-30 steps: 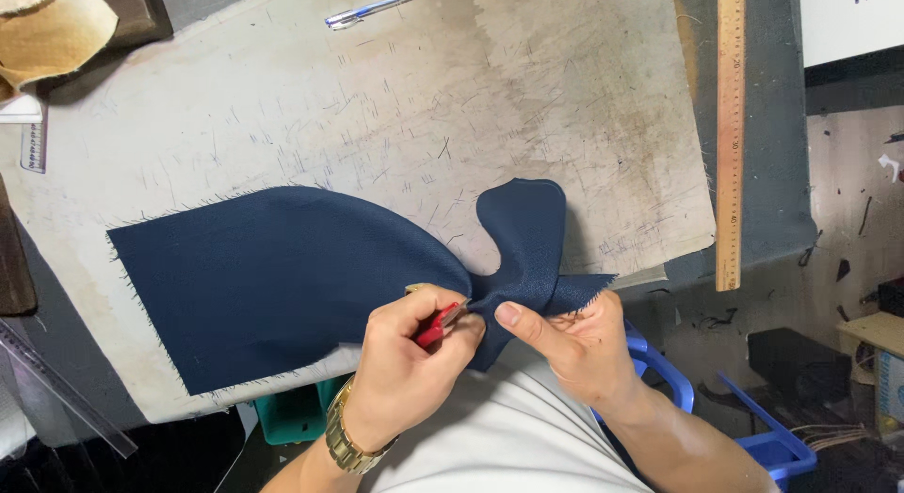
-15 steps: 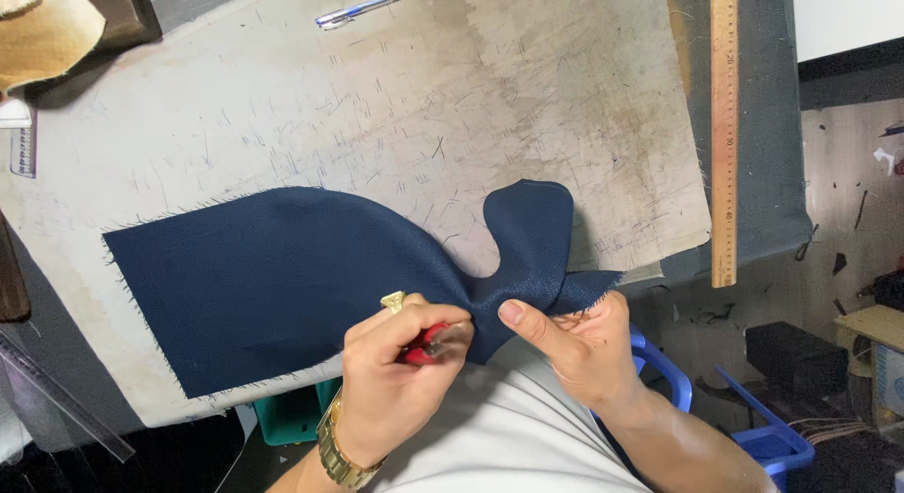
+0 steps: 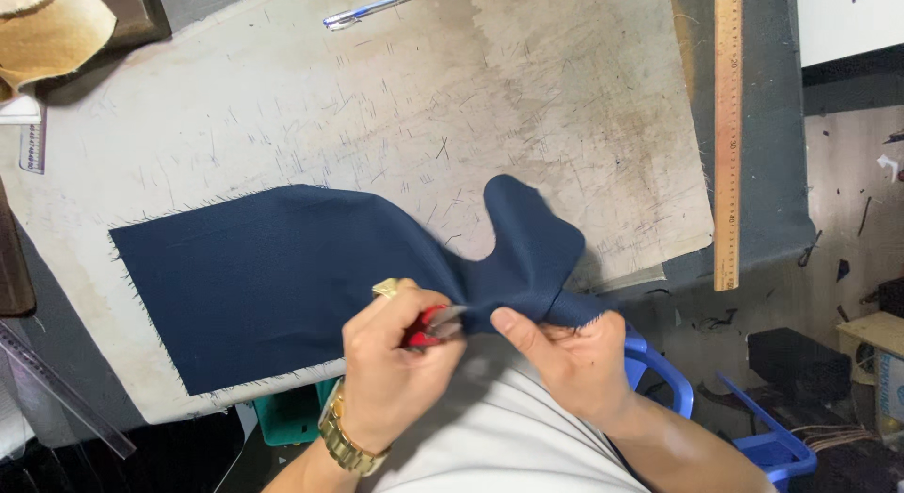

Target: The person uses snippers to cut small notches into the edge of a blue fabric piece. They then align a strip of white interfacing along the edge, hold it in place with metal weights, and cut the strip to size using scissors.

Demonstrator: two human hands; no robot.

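Navy blue woven fabric piece (image 3: 282, 276) lies across the lower middle of the scarred pale cutting surface (image 3: 527, 107), its narrow neck bunched at the near edge, where the left hand (image 3: 395, 375) closes its grip on small red-handled snips (image 3: 428, 325) and the right hand (image 3: 565, 361) pinches the cloth taut. Risk as I read it: blades sit just beside the right thumb, and slack could make the cut wander. Open room upper centre; wooden ruler (image 3: 727, 135) bounds the right, blue-white pen (image 3: 377, 5) sits at top.
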